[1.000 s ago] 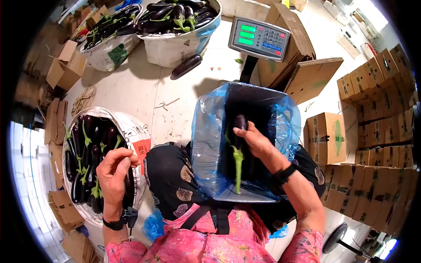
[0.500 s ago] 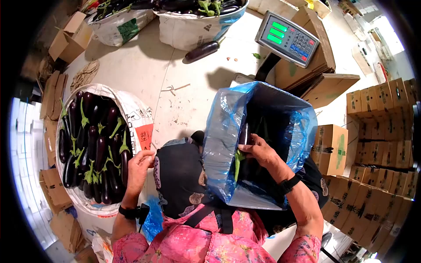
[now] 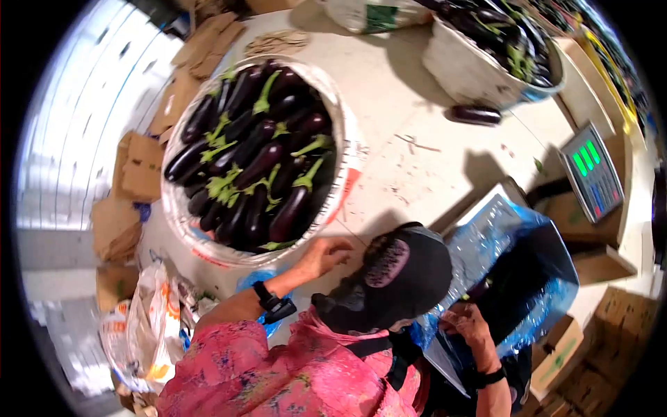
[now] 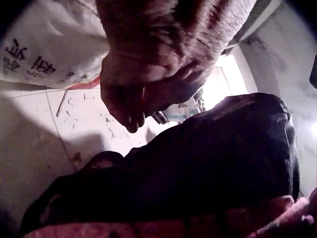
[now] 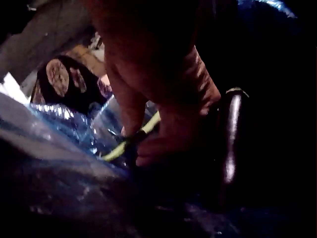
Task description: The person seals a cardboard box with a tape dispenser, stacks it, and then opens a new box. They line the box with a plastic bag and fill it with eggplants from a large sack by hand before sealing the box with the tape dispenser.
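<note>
My right hand (image 3: 467,325) is inside the near end of a box lined with blue plastic (image 3: 490,222). In the right wrist view, its thumb and fingers pinch the green stem (image 5: 115,151) of an eggplant whose body is mostly lost in shadow. Another dark glossy eggplant (image 5: 231,144) lies beside that hand. My left hand (image 3: 323,257) is empty, fingers loosely extended, between the knee and a big white sack (image 3: 347,132). Many purple eggplants (image 3: 260,163) with green stems fill the sack.
A scale display (image 3: 592,172) stands beyond the box. One loose eggplant (image 3: 475,115) lies on the floor near another full sack (image 3: 458,66). Cardboard boxes (image 3: 604,340) stand at right, more cardboard (image 3: 139,167) at left. Plastic bags (image 3: 156,320) lie at lower left.
The head view has swung left toward the full sack. My right hand has lowered the eggplant into the box and drawn back to its near end. My left hand has moved from the sack toward the knee.
</note>
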Tool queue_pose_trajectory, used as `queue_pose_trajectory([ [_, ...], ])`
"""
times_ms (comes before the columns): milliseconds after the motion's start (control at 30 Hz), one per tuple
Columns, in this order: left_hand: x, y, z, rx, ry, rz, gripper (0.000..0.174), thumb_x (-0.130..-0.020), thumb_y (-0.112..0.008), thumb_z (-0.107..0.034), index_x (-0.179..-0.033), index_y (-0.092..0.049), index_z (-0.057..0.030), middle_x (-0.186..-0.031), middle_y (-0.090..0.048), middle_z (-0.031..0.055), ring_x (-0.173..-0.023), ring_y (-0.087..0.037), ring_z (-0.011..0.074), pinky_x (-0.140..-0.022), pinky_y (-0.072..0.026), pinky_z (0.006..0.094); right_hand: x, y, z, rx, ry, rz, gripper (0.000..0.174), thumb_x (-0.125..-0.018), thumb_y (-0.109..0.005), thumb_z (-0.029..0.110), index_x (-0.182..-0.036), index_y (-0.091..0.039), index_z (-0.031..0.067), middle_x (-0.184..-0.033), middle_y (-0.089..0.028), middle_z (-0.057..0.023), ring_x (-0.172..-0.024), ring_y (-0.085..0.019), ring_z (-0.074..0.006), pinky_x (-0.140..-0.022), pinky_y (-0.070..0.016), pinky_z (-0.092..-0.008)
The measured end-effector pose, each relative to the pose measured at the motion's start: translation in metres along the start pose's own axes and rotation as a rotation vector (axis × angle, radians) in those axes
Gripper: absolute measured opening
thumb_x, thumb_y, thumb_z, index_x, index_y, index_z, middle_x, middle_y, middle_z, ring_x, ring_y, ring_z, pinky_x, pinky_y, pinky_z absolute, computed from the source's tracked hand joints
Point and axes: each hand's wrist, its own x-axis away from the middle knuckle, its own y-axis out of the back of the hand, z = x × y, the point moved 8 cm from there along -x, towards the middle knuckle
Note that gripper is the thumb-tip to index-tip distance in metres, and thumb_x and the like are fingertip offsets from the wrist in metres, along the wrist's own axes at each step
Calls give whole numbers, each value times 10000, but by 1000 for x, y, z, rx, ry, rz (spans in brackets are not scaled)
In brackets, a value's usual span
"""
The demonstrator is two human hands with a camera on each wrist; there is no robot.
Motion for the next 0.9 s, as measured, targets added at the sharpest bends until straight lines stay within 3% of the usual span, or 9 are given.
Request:
queue_pose_trajectory([
  [67,9,-1,-3,-64,13,-6,235,-979,-603,-118,-1153,-631,38,-1000,-689,77,-909,-643,143,-826,-528,301,-2,-2,1,-207,36,-155,287,-863,-762,160,-710,-592,-12,-677,-647,-71,-648,-646,-181,-566,-523,-326],
  [167,25,0,-23,-117,-46,-48,234,-953,-625,-139,-1130,-646,14,-949,-711,87,-842,-653,139,-764,-527,307,-40,9,-33,114,124,-19,215,-858,-747,103,-733,-610,-7,-666,-649,-65,-660,-671,-203,-565,-534,-340],
  [200,30,1,-32,-143,-80,-55,230,-941,-629,-129,-1120,-649,13,-949,-717,96,-828,-663,146,-752,-528,311,-38,4,-23,322,-18,-26,230,-806,-770,148,-923,-712,-41,-789,-737,-147,-728,-726,-243,-648,-579,-340],
  [300,40,11,-49,-260,-151,-108,217,-918,-630,-101,-1103,-655,9,-932,-720,115,-802,-689,176,-749,-539,314,-44,4,-9,894,99,-199,462,-767,-763,296,-1154,-686,56,-999,-703,-273,-940,-691,-431,-800,-572,-453],
  [433,54,44,-71,-393,-346,-282,189,-919,-607,-70,-1085,-669,-8,-894,-715,103,-784,-709,175,-712,-563,322,-45,7,-13,1059,-37,-324,459,-722,-788,364,-1093,-698,109,-967,-722,-209,-932,-698,-407,-774,-573,-472],
  [533,58,68,-55,72,-67,-279,178,-940,-585,-68,-1085,-674,-16,-931,-716,91,-800,-705,156,-684,-569,307,-47,11,-24,1011,-31,-339,460,-702,-799,354,-1078,-705,107,-1000,-720,-208,-931,-695,-411,-760,-574,-465],
  [667,73,138,-60,14,-117,-540,220,-929,-604,-73,-1132,-651,-3,-1020,-681,96,-806,-680,154,-681,-565,303,-46,10,-19,959,12,-268,415,-753,-752,358,-1084,-708,110,-1040,-711,-214,-979,-680,-411,-794,-563,-463],
  [800,91,214,-99,-980,-371,-962,501,-783,-698,-48,-1268,-578,-24,-1217,-605,183,-1155,-572,351,-992,-465,434,-44,-2,-2,834,263,-160,398,-865,-628,388,-1154,-693,123,-1112,-703,-191,-1079,-648,-394,-881,-528,-451],
  [900,77,272,-63,-1254,-347,-924,629,-747,-716,-71,-1346,-525,-43,-1310,-551,189,-1238,-482,383,-1080,-365,466,-85,15,-65,607,125,-66,400,-895,-593,414,-1169,-683,137,-1131,-695,-185,-1075,-643,-401,-879,-525,-447],
])
